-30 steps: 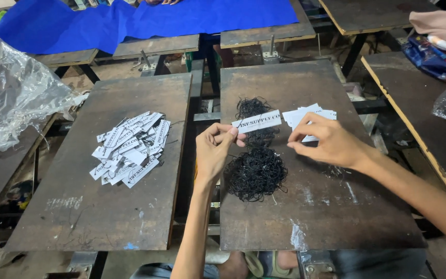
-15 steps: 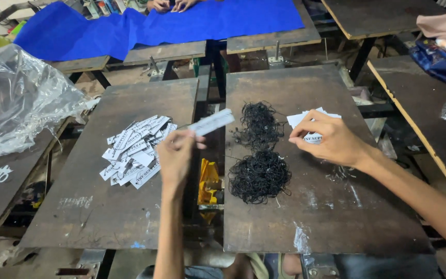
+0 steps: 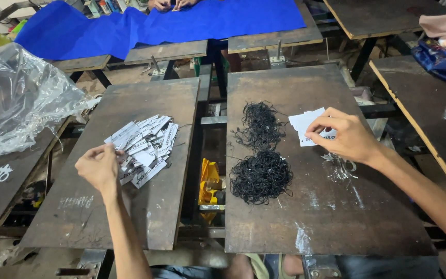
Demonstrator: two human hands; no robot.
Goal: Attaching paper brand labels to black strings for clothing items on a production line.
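Head view | left hand [image 3: 99,166] pinched on one tag at the near edge of the finished tag heap [image 3: 143,147] | right hand [image 3: 344,135] pinched on the blank tag stack [image 3: 308,124] | black string piles [image 3: 260,175] between both hands, within easy reach.

Both forearms are bare to the frame's edge, with no sleeves, gloves, rings or watch on the hands [image 3: 99,166].

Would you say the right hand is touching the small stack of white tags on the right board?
Touching: in the head view, the right hand has its fingertips resting on the white tags.
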